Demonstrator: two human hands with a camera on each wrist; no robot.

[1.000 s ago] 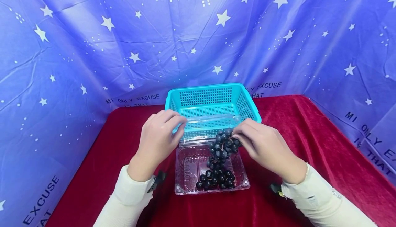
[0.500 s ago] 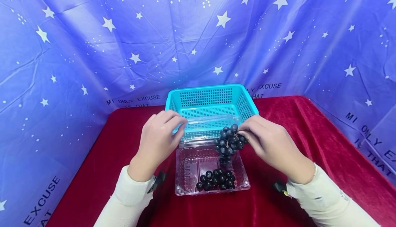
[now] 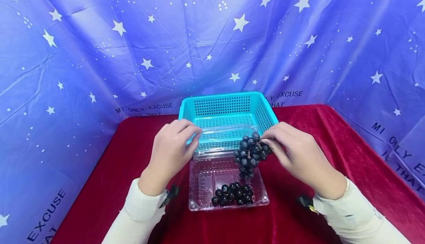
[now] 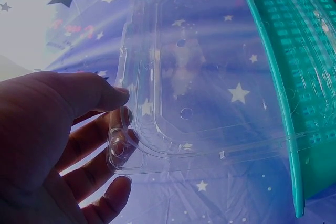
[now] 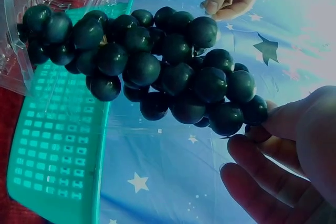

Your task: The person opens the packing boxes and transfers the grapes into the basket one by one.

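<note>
My right hand (image 3: 297,157) pinches the stem end of a bunch of dark grapes (image 3: 249,155), which hangs over the right side of a clear plastic clamshell box (image 3: 203,179). The right wrist view shows the thumb and fingertips at the end of this bunch (image 5: 157,66). A smaller cluster of dark grapes (image 3: 234,193) lies in the front of the box. With thumb and fingers, my left hand (image 3: 170,153) holds the corner of the box's raised clear lid (image 4: 173,93). The lid stands in front of a turquoise basket.
Behind the box sits the turquoise mesh basket (image 3: 222,105), partly seen through the lid. Red velvet cloth (image 3: 300,218) covers the table. A blue star-printed curtain (image 3: 186,22) hangs round the back and sides.
My right hand has moved to the right with the grape bunch, whose lower end has come up away from the grapes in the box. The left hand stays at the lid.
</note>
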